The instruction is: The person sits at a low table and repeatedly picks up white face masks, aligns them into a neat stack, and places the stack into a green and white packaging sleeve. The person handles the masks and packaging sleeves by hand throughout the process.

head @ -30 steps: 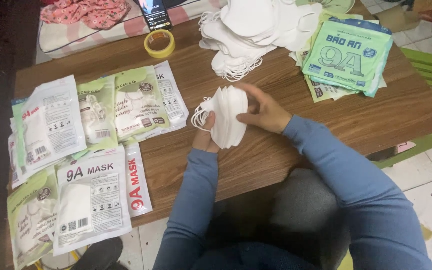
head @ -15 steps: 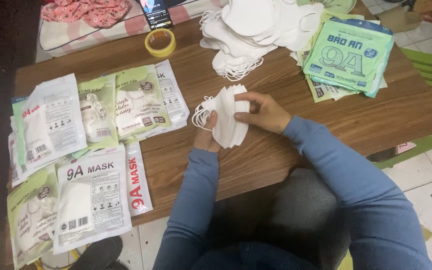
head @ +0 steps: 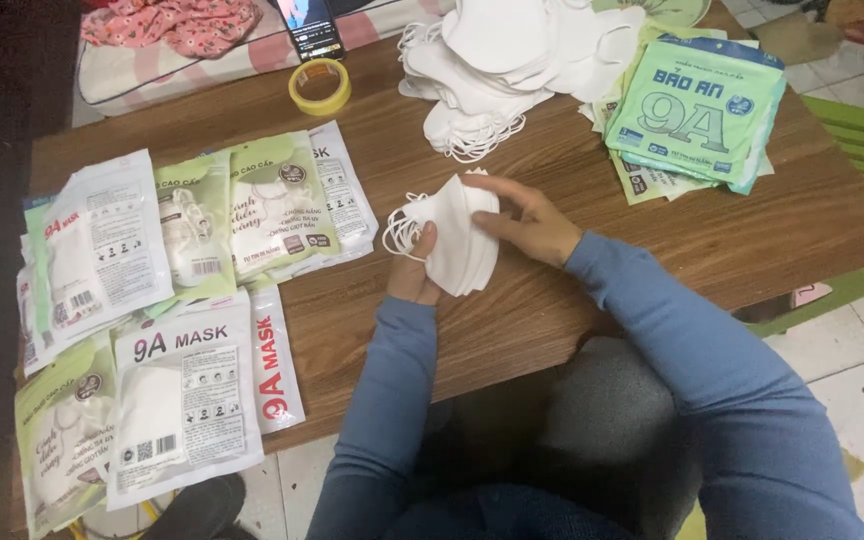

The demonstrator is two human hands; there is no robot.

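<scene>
Because it carries everything within arm's reach, the brown wooden table (head: 652, 250) is the broadest thing in view, and its goods lie sorted by kind. Along its left side sealed mask packets (head: 182, 330), white and pale green, overlap in rows, which keeps them apart from the loose stock. At the far edge a heap of loose white masks (head: 512, 70) spreads wide, ear loops dangling, near enough to draw from. To the right sits a stack of empty green pouches (head: 697, 115), squared up and flat. A roll of yellow tape (head: 319, 86) and a dark phone (head: 309, 27) rest by the far edge, out of the way.

Over the table's middle, a small stack of folded white masks (head: 457, 235) is held upright between both hands, seemingly so its edges line up. The left hand (head: 414, 272) cups it from beneath, thumb pressed on the near face; the right hand (head: 532, 222) closes on it from the other side, fingers laid along the top edge. Thin ear loops (head: 399, 232) stick out to the left.
</scene>
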